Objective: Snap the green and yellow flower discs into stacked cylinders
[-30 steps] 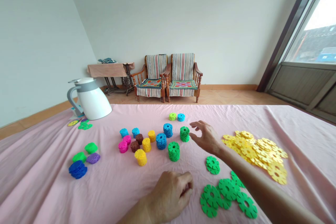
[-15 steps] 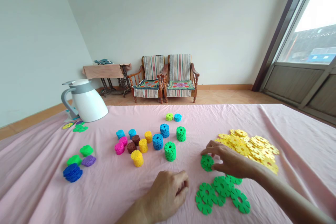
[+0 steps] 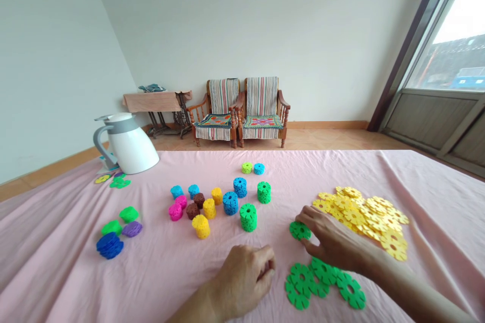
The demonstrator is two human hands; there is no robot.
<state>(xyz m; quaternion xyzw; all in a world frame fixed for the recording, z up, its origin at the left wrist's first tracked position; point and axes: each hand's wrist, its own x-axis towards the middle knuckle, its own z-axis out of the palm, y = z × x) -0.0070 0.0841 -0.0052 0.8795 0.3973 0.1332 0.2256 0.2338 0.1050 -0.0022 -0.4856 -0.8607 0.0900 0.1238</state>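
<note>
On the pink cloth, my right hand point(image 3: 330, 239) reaches over a green notched plastic disc point(image 3: 299, 230). Its fingers touch the far edge and the thumb is near the close edge, gripping it low against the cloth. Just below that hand, several loose green discs point(image 3: 302, 277) overlap in a small heap. My left hand point(image 3: 248, 277) rests on the cloth left of this heap. Its fingers are curled in and no object shows in them. Ahead of it stands a stack of green discs point(image 3: 248, 218), with a second green stack point(image 3: 264, 192) behind.
A pile of yellow discs point(image 3: 352, 212) spreads at right. Blue stacks point(image 3: 230, 204), yellow stacks point(image 3: 201, 226), brown and pink ones stand mid-table. Dark blue discs point(image 3: 109, 246) and a white jug point(image 3: 132, 147) are at left. Two wooden chairs point(image 3: 262, 106) stand beyond the table.
The view has shifted slightly. My right thumb has drawn in toward the near edge of the green disc, which now looks flatter. My left hand stays where it was.
</note>
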